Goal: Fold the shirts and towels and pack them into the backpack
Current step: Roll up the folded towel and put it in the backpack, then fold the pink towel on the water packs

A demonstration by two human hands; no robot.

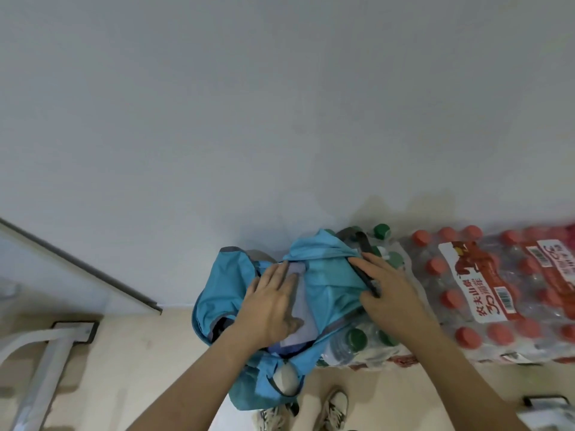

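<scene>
**Head view: cloth going into the blue backpack, one hand pressing, one holding the mouth**

Head view shows the backpack [329, 275] perched on shrink-wrapped bottle packs against the white wall [280, 104], with its mouth turned up toward you. A folded cloth [306, 306], pale lavender-grey, lies in the opening and is partly covered by the blue fabric. Whether it is a shirt or a towel cannot be told.

Your left hand [273, 303] lies flat on that cloth, fingers straight, pressing and grasping nothing. Your right hand [389, 290] is clenched on the bag's right rim, its fingers wrapped over the dark strap [362, 244] there.

Expect both things to be light and limp. The bag is thin and probably slick, and it will likely sag wherever you are not holding it. Take it by the strap or the stitched rim, not the loose panel. The cloth will probably lose its fold if dragged by a corner, so push it in with a flat palm.

The bag sits on green-capped bottles [356, 337]. Beside them, to your right, is a pack of red-capped bottles [460, 300]. Its white label [473, 293] carries red characters that appear to read 农夫山泉, plus barcodes. The smaller print is too blurred to read. Your shoes [336, 405] show below.
</scene>
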